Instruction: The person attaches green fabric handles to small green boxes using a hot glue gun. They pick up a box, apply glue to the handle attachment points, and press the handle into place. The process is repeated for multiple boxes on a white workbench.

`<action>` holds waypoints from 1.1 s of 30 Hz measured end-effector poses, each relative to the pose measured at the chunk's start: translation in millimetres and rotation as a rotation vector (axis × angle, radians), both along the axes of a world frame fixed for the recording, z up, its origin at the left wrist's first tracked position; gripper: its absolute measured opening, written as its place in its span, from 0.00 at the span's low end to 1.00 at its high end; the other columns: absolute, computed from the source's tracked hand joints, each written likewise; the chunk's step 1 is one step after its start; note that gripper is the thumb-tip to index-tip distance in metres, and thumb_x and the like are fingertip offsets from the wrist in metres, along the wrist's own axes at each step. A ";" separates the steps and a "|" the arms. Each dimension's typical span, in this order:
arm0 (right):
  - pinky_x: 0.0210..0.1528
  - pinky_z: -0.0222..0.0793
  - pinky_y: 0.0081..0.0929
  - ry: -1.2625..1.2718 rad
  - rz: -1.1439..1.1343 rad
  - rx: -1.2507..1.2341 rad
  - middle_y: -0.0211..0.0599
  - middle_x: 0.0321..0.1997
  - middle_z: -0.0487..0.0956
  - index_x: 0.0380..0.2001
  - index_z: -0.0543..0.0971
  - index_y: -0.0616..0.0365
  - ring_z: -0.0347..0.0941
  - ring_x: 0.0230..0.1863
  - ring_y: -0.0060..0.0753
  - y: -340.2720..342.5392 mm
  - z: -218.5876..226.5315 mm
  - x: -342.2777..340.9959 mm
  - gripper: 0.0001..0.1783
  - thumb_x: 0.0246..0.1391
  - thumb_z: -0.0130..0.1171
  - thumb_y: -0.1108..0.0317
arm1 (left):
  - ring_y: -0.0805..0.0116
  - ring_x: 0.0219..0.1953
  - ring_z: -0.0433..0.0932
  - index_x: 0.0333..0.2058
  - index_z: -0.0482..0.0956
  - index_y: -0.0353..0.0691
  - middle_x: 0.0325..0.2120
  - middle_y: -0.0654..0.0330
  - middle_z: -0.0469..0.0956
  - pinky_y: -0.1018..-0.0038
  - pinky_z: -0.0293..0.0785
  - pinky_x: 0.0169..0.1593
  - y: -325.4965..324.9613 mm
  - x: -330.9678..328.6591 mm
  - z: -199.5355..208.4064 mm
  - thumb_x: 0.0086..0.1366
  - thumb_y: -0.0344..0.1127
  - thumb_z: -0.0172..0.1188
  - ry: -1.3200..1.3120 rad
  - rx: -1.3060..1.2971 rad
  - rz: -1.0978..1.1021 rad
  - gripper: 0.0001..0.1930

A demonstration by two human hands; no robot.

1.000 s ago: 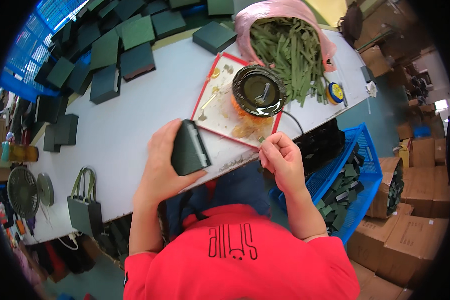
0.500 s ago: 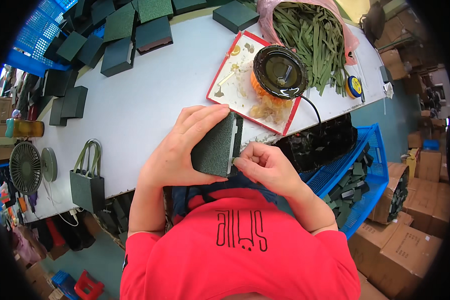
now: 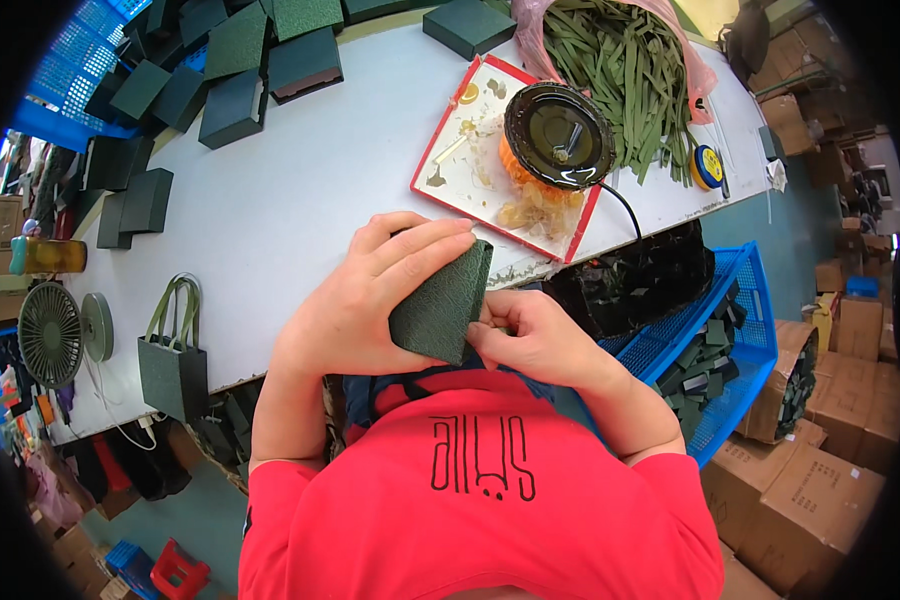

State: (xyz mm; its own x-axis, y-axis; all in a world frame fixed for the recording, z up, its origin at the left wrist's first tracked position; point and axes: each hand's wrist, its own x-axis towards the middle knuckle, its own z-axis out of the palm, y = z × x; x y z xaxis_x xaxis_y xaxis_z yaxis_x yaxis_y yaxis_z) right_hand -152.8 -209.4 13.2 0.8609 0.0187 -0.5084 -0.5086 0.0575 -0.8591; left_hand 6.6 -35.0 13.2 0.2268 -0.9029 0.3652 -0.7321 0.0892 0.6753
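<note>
My left hand (image 3: 355, 290) is wrapped round a dark green textured box (image 3: 442, 300), fingers over its far edge and thumb along its near side. The box is tilted above the front edge of the table, in front of my chest. At its right side, my right hand (image 3: 525, 335) has thumb and forefinger pinched together against the box's edge. Whatever may be between those fingertips is too small or hidden to make out. The side of the box facing my right fingers is mostly turned out of sight.
A black pot of dark liquid (image 3: 560, 135) stands on a red-rimmed tray (image 3: 440, 180). Behind it, green ribbons (image 3: 620, 80) fill a pink bag. A small green handled bag (image 3: 173, 375) and a fan (image 3: 52, 335) are at left. Green boxes (image 3: 235, 110) lie far left; a blue crate (image 3: 735, 390) stands right.
The box has turned in my left hand, so its right side, visible before, is now mostly hidden. My right fingers stay close against that edge.
</note>
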 end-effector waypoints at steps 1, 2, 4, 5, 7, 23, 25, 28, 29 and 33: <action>0.27 0.63 0.20 0.003 0.010 -0.002 0.27 0.20 0.74 0.24 0.72 0.61 0.68 0.24 0.14 -0.2 -3.1 -0.5 0.16 0.61 0.62 0.64 | 0.47 0.58 0.70 0.61 0.71 0.35 0.60 0.50 0.72 0.58 0.69 0.61 -0.1 -0.6 0.4 0.35 0.33 0.79 -0.018 0.014 -0.011 0.48; 0.27 0.63 0.20 0.006 0.019 -0.003 0.28 0.20 0.75 0.24 0.72 0.61 0.69 0.24 0.15 -0.5 -8.1 -1.4 0.16 0.62 0.61 0.64 | 0.47 0.58 0.70 0.61 0.71 0.34 0.60 0.50 0.72 0.58 0.69 0.61 -0.2 -1.4 0.3 0.35 0.33 0.79 -0.026 0.016 -0.009 0.48; 0.28 0.66 0.20 0.035 0.034 0.011 0.31 0.22 0.78 0.26 0.74 0.62 0.72 0.25 0.17 -2.3 -7.1 -0.3 0.14 0.63 0.60 0.64 | 0.47 0.58 0.70 0.61 0.70 0.34 0.60 0.50 0.73 0.58 0.69 0.61 -0.7 -2.6 -0.4 0.35 0.33 0.79 -0.043 0.017 -0.005 0.48; 0.30 0.69 0.20 0.060 0.043 0.027 0.32 0.24 0.79 0.28 0.75 0.63 0.74 0.27 0.18 -4.3 -0.5 3.3 0.13 0.64 0.59 0.65 | 0.47 0.58 0.70 0.61 0.71 0.35 0.60 0.51 0.73 0.58 0.69 0.61 0.0 -2.0 -1.5 0.36 0.33 0.79 -0.032 0.013 0.019 0.48; 0.35 0.73 0.21 0.043 -0.014 0.116 0.35 0.30 0.82 0.34 0.78 0.66 0.77 0.31 0.20 -5.9 2.6 4.1 0.11 0.66 0.56 0.67 | 0.47 0.58 0.69 0.60 0.72 0.37 0.60 0.53 0.73 0.58 0.68 0.61 2.4 0.1 -4.4 0.37 0.34 0.78 -0.009 0.004 0.066 0.46; 0.25 0.67 0.19 0.005 0.001 0.228 0.32 0.25 0.80 0.36 0.83 0.65 0.73 0.21 0.21 1.2 -19.9 -41.1 0.14 0.69 0.54 0.65 | 0.46 0.61 0.68 0.62 0.68 0.32 0.61 0.48 0.71 0.56 0.65 0.64 5.3 2.9 -5.8 0.33 0.37 0.81 -0.017 -0.082 0.145 0.53; 0.26 0.69 0.19 0.010 -0.115 0.374 0.34 0.29 0.82 0.44 0.81 0.65 0.73 0.21 0.21 12.7 -25.9 -36.3 0.15 0.70 0.53 0.63 | 0.45 0.61 0.68 0.62 0.68 0.32 0.61 0.48 0.71 0.56 0.65 0.64 2.0 -1.8 -7.9 0.34 0.38 0.81 -0.006 -0.111 0.102 0.53; 0.26 0.71 0.18 -0.133 -0.421 0.511 0.39 0.39 0.84 0.57 0.76 0.64 0.74 0.21 0.22 17.0 -32.0 -38.5 0.19 0.70 0.54 0.64 | 0.45 0.60 0.68 0.62 0.69 0.35 0.61 0.50 0.71 0.56 0.67 0.63 -1.0 -9.4 -4.1 0.33 0.33 0.79 0.039 -0.069 0.097 0.51; 0.26 0.71 0.18 -0.151 -0.546 0.556 0.41 0.42 0.84 0.60 0.74 0.63 0.74 0.22 0.22 13.7 -30.9 -37.8 0.20 0.70 0.54 0.64 | 0.45 0.60 0.68 0.62 0.69 0.35 0.61 0.50 0.71 0.56 0.67 0.63 0.6 -10.9 -3.0 0.33 0.33 0.80 0.042 -0.036 0.111 0.51; 0.27 0.70 0.14 -0.263 -0.894 0.662 0.43 0.51 0.83 0.60 0.73 0.62 0.72 0.22 0.16 -9.9 -36.2 -43.2 0.21 0.69 0.55 0.63 | 0.44 0.61 0.68 0.62 0.69 0.34 0.62 0.49 0.71 0.56 0.66 0.64 16.2 -8.4 -8.2 0.33 0.37 0.81 0.043 0.035 0.147 0.53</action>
State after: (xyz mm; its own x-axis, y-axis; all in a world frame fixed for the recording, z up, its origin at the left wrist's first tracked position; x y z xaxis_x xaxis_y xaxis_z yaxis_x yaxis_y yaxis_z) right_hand -196.0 -219.3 -23.0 0.7792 -0.4570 -0.4289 0.1334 0.7896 -0.5990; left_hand -1.8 -18.9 5.0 0.3724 -0.8706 0.3215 -0.7058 -0.0408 0.7072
